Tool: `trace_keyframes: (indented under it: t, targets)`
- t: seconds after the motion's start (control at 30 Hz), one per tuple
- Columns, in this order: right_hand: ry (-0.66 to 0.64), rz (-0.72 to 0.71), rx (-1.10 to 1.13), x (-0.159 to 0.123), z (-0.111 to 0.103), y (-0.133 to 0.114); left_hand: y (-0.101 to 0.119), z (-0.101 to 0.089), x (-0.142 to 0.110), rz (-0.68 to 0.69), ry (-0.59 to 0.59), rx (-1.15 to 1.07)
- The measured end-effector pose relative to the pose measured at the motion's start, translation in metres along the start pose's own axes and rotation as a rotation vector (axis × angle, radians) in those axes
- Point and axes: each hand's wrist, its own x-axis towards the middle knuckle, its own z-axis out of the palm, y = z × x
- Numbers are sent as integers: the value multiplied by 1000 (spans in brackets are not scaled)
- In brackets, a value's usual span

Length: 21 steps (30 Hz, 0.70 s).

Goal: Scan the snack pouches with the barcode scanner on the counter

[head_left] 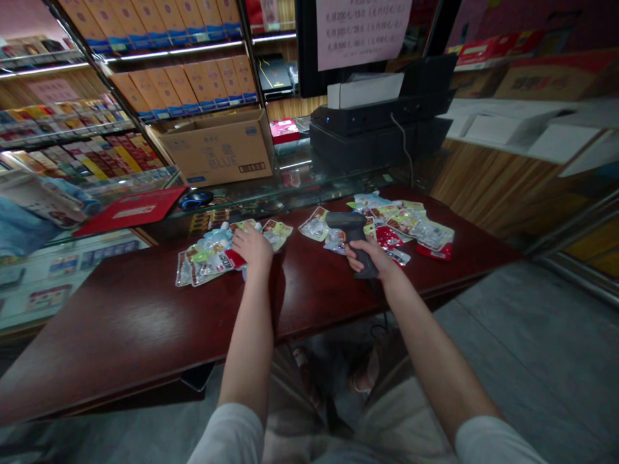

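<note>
My right hand (368,256) is wrapped round the handle of a black barcode scanner (346,222), whose head points left above the table. Under and beyond it lies a heap of snack pouches (401,222), some green and clear, some red. My left hand (252,246) rests with its fingers stretched out on a second pile of pouches (206,261), at the left. Whether it grips any pouch I cannot make out. One loose pouch (315,223) lies just left of the scanner.
The dark red table (159,322) runs across the front. Behind it stand a glass counter, a cardboard box (220,151), a computer mouse (196,200), a red folder (133,211) and a black cash-register unit (367,132). Stocked shelves (184,87) line the back.
</note>
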Motion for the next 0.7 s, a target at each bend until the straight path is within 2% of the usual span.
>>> trace_keyframes:
  t: [0.03,0.1,0.17,0.2,0.27,0.3,0.4,0.47,0.6,0.7]
  targets:
    - [0,1,-1,0,0,0,2,0,-2,47,18,36]
    - [1,2,-2,0,1,0,6,4,-6,236,-17,54]
    - [1,4,-1,0,1,-1,11,11,-10,409,-161,53]
    - [0,4,1,0,1,-1,13,15,-12,435,-244,63]
    - [-1,3,2,0,1,-1,14,22,-16,359,-342,103]
    - [2,2,3,0,1,-1,13,25,-18,280,-341,123]
    - [12,-6,3,0,2,-1,7,27,-18,58,-227,162]
    - [16,-13,7,0,2,-1,1,25,-17,-3,-167,184]
    - [47,-36,43,1,-1,-3,1,20,-15,94,-75,182]
    - [73,-42,84,2,-5,-4,16,26,-17,296,-108,84]
